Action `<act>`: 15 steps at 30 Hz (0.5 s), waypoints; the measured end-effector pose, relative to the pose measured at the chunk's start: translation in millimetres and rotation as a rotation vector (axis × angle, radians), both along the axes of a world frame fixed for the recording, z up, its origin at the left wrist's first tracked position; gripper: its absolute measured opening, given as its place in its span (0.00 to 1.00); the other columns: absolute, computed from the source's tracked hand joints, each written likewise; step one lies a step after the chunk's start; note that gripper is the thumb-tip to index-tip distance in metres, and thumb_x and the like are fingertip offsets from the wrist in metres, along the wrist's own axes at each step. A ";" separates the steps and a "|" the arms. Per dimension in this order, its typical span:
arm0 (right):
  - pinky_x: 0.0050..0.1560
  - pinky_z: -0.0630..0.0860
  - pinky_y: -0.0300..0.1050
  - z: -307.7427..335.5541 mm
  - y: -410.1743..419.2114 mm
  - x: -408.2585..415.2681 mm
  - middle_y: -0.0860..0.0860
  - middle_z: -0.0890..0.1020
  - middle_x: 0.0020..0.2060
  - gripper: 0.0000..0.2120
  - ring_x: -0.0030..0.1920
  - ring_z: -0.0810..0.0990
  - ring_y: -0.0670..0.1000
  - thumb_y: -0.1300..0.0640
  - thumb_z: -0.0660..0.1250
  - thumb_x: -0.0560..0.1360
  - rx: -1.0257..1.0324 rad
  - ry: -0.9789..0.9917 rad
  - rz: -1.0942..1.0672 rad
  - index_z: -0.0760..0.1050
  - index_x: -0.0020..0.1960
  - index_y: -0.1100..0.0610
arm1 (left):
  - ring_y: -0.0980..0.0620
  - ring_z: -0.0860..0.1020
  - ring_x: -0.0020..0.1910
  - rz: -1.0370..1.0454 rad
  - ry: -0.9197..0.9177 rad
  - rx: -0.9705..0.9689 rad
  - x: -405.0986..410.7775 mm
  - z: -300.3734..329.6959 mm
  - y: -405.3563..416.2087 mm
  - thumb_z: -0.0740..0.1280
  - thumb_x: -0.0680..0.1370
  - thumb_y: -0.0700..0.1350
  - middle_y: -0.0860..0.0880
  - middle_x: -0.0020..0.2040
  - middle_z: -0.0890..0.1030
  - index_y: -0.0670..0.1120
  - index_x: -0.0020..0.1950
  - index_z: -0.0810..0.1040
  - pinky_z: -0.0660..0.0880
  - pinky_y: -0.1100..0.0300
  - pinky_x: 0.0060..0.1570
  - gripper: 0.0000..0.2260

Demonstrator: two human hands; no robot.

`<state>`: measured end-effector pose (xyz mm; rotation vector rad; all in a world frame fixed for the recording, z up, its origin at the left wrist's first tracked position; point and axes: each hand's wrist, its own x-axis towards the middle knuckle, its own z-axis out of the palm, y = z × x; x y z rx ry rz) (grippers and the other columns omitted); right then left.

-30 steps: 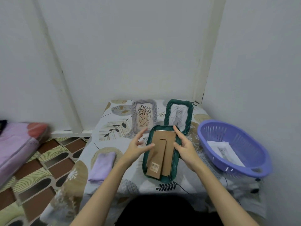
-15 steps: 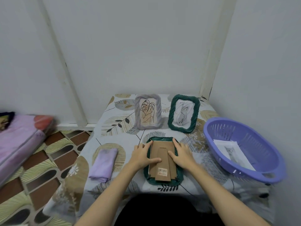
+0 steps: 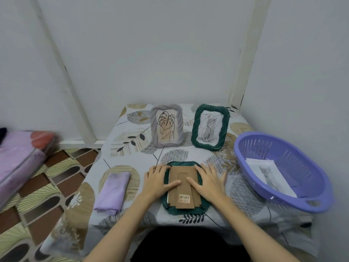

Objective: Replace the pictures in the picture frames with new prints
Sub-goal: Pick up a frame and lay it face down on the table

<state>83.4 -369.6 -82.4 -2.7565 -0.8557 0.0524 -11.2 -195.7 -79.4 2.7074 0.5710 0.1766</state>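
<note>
A dark green picture frame [image 3: 186, 209] lies face down on the table in front of me, its brown cardboard back [image 3: 184, 193] with a barcode sticker facing up. My left hand [image 3: 157, 180] rests flat on the frame's left side, thumb on the cardboard. My right hand [image 3: 207, 179] lies flat on the right side, thumb also on the cardboard. Behind stand a grey frame [image 3: 167, 125] with a leaf line drawing and a second green frame [image 3: 210, 126] with a scribbled line drawing. Paper prints [image 3: 268, 173] lie in the purple basket [image 3: 294, 197].
A folded lilac cloth [image 3: 113, 191] lies left of the frame on the leaf-patterned tablecloth [image 3: 132, 140]. The purple basket fills the table's right side against the wall. White walls close the back and right. A pink mattress [image 3: 17, 159] lies on the floor at left.
The green frame, held tilted up a second ago, has been laid face down on the table. Both hands came down with it and now lie flat on its back.
</note>
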 end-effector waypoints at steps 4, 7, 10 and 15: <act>0.65 0.35 0.73 1.3 1.5 0.5 0.45 0.57 0.74 0.42 0.75 0.49 0.50 0.24 0.36 0.67 -0.061 -0.040 0.006 0.56 0.73 0.44 | 0.50 0.59 0.70 0.006 0.005 0.083 -0.9 -4.3 0.3 0.31 0.52 0.82 0.56 0.71 0.64 0.58 0.69 0.64 0.58 0.52 0.65 0.55; 0.64 0.35 0.74 5.1 3.7 -2.5 0.46 0.57 0.74 0.32 0.75 0.49 0.50 0.31 0.46 0.74 -0.099 -0.033 -0.002 0.56 0.73 0.45 | 0.49 0.58 0.71 -0.006 0.017 0.133 -1.9 -3.0 -0.7 0.29 0.53 0.80 0.55 0.72 0.63 0.59 0.70 0.62 0.58 0.52 0.65 0.54; 0.64 0.35 0.74 6.7 5.3 -6.3 0.47 0.57 0.74 0.31 0.75 0.49 0.51 0.32 0.46 0.75 -0.104 -0.059 -0.014 0.56 0.73 0.45 | 0.49 0.57 0.71 -0.023 0.042 0.180 -2.5 -1.9 -0.3 0.26 0.53 0.79 0.54 0.72 0.62 0.60 0.72 0.59 0.57 0.52 0.65 0.54; 0.63 0.33 0.75 3.9 7.5 -5.8 0.47 0.56 0.74 0.31 0.75 0.48 0.51 0.33 0.46 0.75 -0.110 -0.053 -0.017 0.56 0.74 0.45 | 0.47 0.56 0.71 -0.052 0.085 0.211 0.7 0.0 0.8 0.23 0.50 0.78 0.51 0.72 0.62 0.58 0.73 0.57 0.56 0.52 0.66 0.58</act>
